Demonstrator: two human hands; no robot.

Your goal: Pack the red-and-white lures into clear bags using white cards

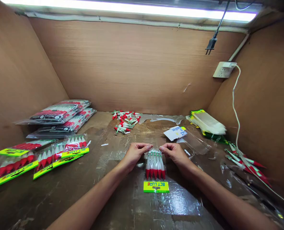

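A clear plastic bag of red-and-white fishing lures [155, 164] lies flat on the table in front of me, its yellow-green "BCT LURE" header [156, 186] toward me. At the bag's far left corner, my left hand [137, 153] pinches the clear film between thumb and fingers. My right hand [174, 153] pinches the film at the far right corner. Several lures sit side by side inside, red tips toward the header and green-striped ends between my hands. The exact edge of film under my fingertips is hard to make out.
Loose lures [126, 120] lie in a pile at the back. Packed lure bags [60, 153] and stacked larger packs [60, 113] are at left. At right are empty header bags [208, 123], a handwritten card [175, 133], larger lures [247, 164] and a white cord [234, 95].
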